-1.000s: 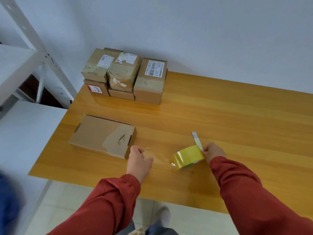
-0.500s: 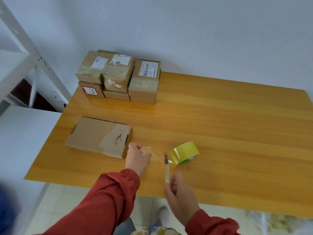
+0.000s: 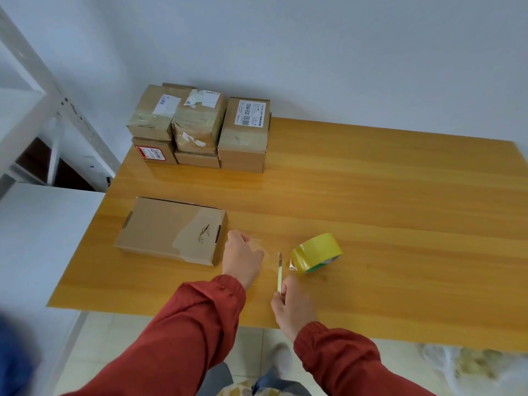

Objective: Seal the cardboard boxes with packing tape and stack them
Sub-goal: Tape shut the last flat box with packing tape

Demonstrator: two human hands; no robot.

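A flat cardboard box (image 3: 171, 230) lies near the table's left front, with clear tape across its right end. My left hand (image 3: 243, 257) rests just right of the box and pinches a clear strip of tape that stretches toward the yellow tape roll (image 3: 315, 252). The roll stands tilted on the table. My right hand (image 3: 293, 308) grips a slim utility knife (image 3: 279, 271), its blade pointing away from me at the strip, just left of the roll. Sealed boxes (image 3: 200, 127) are stacked at the table's back left corner.
The wooden table (image 3: 400, 210) stands against a white wall. A white metal shelf frame (image 3: 43, 110) rises at the left, with a white surface (image 3: 37, 238) below it. A plastic bag (image 3: 471, 364) lies on the floor at the lower right.
My right hand left the far side of the roll, swung round to the near side with the knife, and now holds its blade at the tape strip. My left hand kept holding the strip.
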